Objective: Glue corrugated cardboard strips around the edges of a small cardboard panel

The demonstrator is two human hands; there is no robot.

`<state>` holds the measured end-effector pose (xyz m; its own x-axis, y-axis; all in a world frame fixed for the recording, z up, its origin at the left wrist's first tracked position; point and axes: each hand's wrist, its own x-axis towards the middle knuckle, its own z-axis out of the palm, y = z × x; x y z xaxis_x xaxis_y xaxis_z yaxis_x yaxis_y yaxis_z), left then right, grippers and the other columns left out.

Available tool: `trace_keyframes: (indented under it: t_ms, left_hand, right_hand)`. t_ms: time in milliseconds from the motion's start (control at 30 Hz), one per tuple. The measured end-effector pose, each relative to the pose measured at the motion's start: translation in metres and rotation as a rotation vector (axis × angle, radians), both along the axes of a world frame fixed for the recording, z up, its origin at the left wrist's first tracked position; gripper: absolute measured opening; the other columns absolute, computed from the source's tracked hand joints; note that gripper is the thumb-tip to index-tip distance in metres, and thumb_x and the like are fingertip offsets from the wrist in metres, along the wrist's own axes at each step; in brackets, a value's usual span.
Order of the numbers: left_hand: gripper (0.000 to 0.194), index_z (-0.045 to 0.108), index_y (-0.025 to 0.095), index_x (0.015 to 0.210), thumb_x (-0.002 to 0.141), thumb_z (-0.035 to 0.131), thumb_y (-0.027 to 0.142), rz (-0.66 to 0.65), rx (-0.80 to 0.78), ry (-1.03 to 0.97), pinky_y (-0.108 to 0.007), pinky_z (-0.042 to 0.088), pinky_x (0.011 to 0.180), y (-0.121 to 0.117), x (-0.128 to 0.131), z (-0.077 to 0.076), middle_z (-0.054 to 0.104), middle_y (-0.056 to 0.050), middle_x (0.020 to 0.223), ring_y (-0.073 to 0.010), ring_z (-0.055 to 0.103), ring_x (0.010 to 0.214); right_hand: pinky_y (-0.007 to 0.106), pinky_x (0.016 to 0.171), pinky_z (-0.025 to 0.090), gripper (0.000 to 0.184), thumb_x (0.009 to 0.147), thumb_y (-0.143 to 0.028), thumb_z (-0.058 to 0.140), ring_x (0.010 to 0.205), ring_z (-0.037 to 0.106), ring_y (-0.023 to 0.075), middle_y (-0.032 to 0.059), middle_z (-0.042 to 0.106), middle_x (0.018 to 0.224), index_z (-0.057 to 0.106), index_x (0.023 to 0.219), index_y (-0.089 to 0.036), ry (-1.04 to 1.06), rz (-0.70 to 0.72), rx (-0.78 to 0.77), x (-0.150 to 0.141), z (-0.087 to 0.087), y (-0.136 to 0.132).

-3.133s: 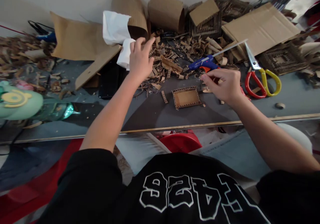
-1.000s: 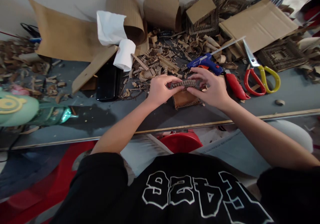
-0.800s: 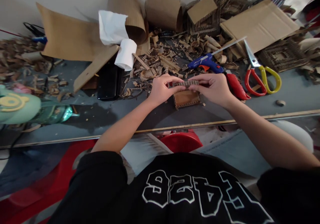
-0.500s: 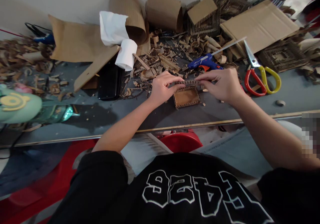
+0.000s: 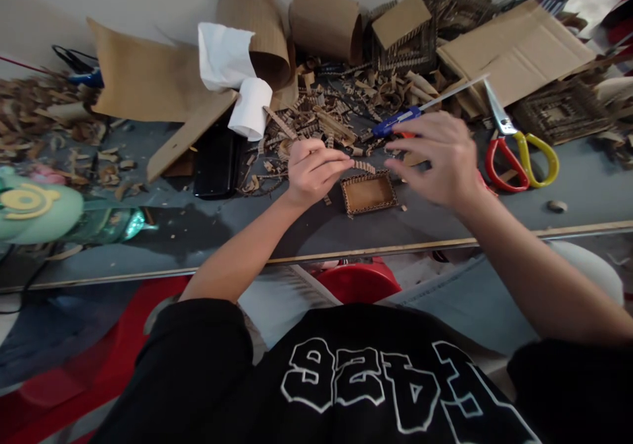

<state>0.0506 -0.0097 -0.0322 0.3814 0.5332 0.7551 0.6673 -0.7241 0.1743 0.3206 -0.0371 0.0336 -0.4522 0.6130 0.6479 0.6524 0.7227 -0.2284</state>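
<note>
Between the fingertips of my left hand [image 5: 316,172] is one end of a short corrugated cardboard strip [image 5: 364,166], which points to the right. My right hand [image 5: 438,157] is apart from the strip, its thumb and fingers spread with nothing between them. Just below the strip, a small rectangular cardboard box [image 5: 370,193] with corrugated walls lies on the table, its inside facing up. A blue glue gun [image 5: 395,122] lies behind my right hand, which covers part of it.
Scissors [image 5: 514,154] with red and yellow handles lie right of my right hand. Cardboard scraps [image 5: 326,117] cover the back. A black phone [image 5: 215,163], a white paper roll [image 5: 251,109] and a green bottle [image 5: 106,223] are at left. The table's front edge [image 5: 346,254] runs below the box.
My right hand has let go of the strip and opened, with its fingers lifted slightly. My left hand keeps the strip and has shifted a little to the left.
</note>
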Motion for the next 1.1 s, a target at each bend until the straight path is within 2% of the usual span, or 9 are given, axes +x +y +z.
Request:
trace_keyframes:
  t_ms: [67, 133, 267, 367, 500, 667, 767, 967, 1100]
  left_hand:
    - [0.028, 0.076, 0.030, 0.090, 0.098, 0.055, 0.048, -0.032, -0.028, -0.002, -0.043, 0.050, 0.088, -0.002, 0.000, 0.000, 0.076, -0.003, 0.090, -0.0204, 0.061, 0.090]
    - [0.026, 0.075, 0.031, 0.092, 0.098, 0.055, 0.046, -0.061, -0.038, 0.003, -0.043, 0.049, 0.088, -0.003, -0.001, 0.001, 0.077, -0.003, 0.091, -0.0200, 0.060, 0.091]
    - [0.020, 0.075, 0.033, 0.093, 0.098, 0.057, 0.040, -0.119, 0.013, -0.011, -0.040, 0.049, 0.088, -0.005, -0.002, 0.001, 0.077, 0.000, 0.091, -0.0184, 0.059, 0.091]
    - [0.024, 0.075, 0.032, 0.094, 0.099, 0.054, 0.044, -0.116, -0.027, -0.013, -0.041, 0.049, 0.090, -0.005, -0.001, 0.000, 0.077, -0.001, 0.092, -0.0190, 0.059, 0.093]
    - [0.028, 0.076, 0.032, 0.091, 0.099, 0.053, 0.046, -0.107, -0.028, 0.003, -0.041, 0.049, 0.088, -0.005, 0.001, 0.000, 0.077, -0.002, 0.090, -0.0195, 0.059, 0.092]
    - [0.035, 0.076, 0.032, 0.089, 0.101, 0.047, 0.048, -0.098, -0.033, 0.049, -0.040, 0.050, 0.087, -0.009, 0.004, 0.000, 0.078, -0.001, 0.090, -0.0189, 0.060, 0.092]
    - [0.037, 0.076, 0.032, 0.090, 0.102, 0.045, 0.048, -0.109, -0.046, 0.079, -0.039, 0.050, 0.087, -0.010, 0.005, 0.000, 0.078, 0.000, 0.090, -0.0183, 0.061, 0.093]
    - [0.039, 0.077, 0.032, 0.094, 0.103, 0.041, 0.046, -0.199, 0.028, 0.053, -0.036, 0.050, 0.083, -0.010, 0.007, 0.001, 0.078, 0.000, 0.092, -0.0175, 0.061, 0.092]
    - [0.044, 0.078, 0.030, 0.093, 0.103, 0.039, 0.049, -0.179, -0.034, 0.087, -0.037, 0.050, 0.083, -0.010, 0.008, 0.000, 0.077, -0.003, 0.092, -0.0185, 0.061, 0.093]
  right_hand:
    - [0.052, 0.099, 0.051, 0.012, 0.089, -0.033, 0.070, 0.112, 0.067, 0.0297, 0.0034, 0.075, 0.115, 0.079, 0.096, -0.028, 0.040, 0.020, -0.096, -0.022, -0.010, -0.007]
    - [0.053, 0.101, 0.049, 0.012, 0.090, -0.030, 0.067, 0.111, 0.067, 0.0283, 0.0017, 0.075, 0.114, 0.079, 0.092, -0.029, 0.096, 0.050, -0.176, -0.033, -0.017, -0.010]
    - [0.049, 0.101, 0.050, 0.012, 0.088, -0.031, 0.068, 0.107, 0.068, 0.0256, 0.0024, 0.076, 0.111, 0.079, 0.088, -0.027, 0.196, 0.123, -0.264, -0.031, -0.019, -0.008]
    - [0.048, 0.102, 0.050, 0.010, 0.087, -0.033, 0.070, 0.109, 0.068, 0.0255, 0.0019, 0.075, 0.113, 0.078, 0.086, -0.028, 0.206, 0.119, -0.308, -0.028, -0.015, -0.008]
    - [0.049, 0.102, 0.050, 0.008, 0.085, -0.032, 0.072, 0.108, 0.068, 0.0258, 0.0027, 0.075, 0.111, 0.078, 0.085, -0.027, 0.200, 0.118, -0.302, -0.029, -0.014, -0.010]
    - [0.054, 0.108, 0.045, 0.010, 0.082, -0.033, 0.074, 0.124, 0.060, 0.0303, 0.0044, 0.066, 0.133, 0.077, 0.077, -0.025, 0.099, 0.172, -0.343, -0.026, -0.014, -0.009]
    - [0.055, 0.108, 0.045, 0.008, 0.080, -0.029, 0.072, 0.125, 0.059, 0.0315, 0.0044, 0.063, 0.136, 0.076, 0.075, -0.024, 0.065, 0.177, -0.350, -0.026, -0.012, -0.011]
    - [0.054, 0.102, 0.049, 0.007, 0.069, -0.018, 0.067, 0.116, 0.063, 0.0313, 0.0023, 0.068, 0.127, 0.070, 0.067, -0.023, 0.054, 0.100, -0.221, -0.034, -0.013, -0.017]
    - [0.056, 0.105, 0.049, 0.008, 0.066, -0.017, 0.067, 0.119, 0.061, 0.0327, 0.0005, 0.066, 0.131, 0.070, 0.066, -0.025, 0.039, 0.025, -0.185, -0.035, -0.014, -0.020]
